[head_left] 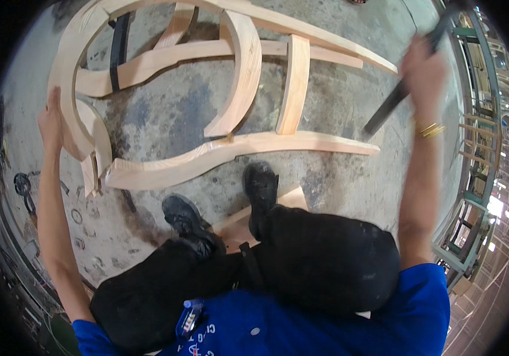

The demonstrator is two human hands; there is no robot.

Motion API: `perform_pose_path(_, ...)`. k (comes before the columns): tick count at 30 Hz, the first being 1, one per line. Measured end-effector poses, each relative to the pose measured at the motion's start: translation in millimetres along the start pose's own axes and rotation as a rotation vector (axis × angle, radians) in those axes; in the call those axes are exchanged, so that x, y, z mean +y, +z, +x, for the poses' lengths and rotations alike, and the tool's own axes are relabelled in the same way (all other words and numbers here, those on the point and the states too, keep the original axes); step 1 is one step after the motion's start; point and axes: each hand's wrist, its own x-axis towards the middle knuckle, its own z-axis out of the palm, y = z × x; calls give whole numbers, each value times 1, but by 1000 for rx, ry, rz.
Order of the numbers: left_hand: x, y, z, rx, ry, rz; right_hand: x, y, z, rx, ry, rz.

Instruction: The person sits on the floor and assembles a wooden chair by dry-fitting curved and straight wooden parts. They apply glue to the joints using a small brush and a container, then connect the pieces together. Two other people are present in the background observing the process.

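The wooden chair frame [219, 89] is lying on the concrete floor [165, 118] before the person's shoes. The left hand [51, 121] is resting open against its curved rail, steadying it. The right hand [423, 65] is gripping a dark tool [393, 101], raised and blurred. It seems a striking step; next blow is needing careful aim at the joint.

Lighting is even and moderately bright across the concrete floor [165, 118], with soft, short shadows under the pale wooden chair frame [236, 71]. The brightest glare sits at the right edge, where daylight burns out detail. My right hand [423, 65] and the dark tool [399, 95] it grips are motion-blurred; my left hand [50, 121] is sharper. Fisheye distortion bends straight edges near the rim, and the corners are black.
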Motion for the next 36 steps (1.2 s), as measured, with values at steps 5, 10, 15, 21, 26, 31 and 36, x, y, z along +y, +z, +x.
perform_pose_path(5,3,19,5,-73,-115,93,76,107,-145,-988,-99,-59)
perform_pose_path(10,-19,7,-11,-165,-115,54,40,24,-80,-557,120,228)
perform_pose_path(15,-20,10,-5,-25,38,-11,18,-97,5,26,-127,506)
perform_pose_path(21,24,27,10,-114,-91,-5,89,70,-133,-417,-156,-286)
perform_pose_path(26,-2,25,23,8,124,137,81,85,-149,-832,-99,76)
perform_pose_path(31,-11,42,-8,-163,-144,16,65,-55,-113,-435,295,162)
perform_pose_path(36,-27,38,-9,-77,-74,-55,104,-90,-67,119,215,393)
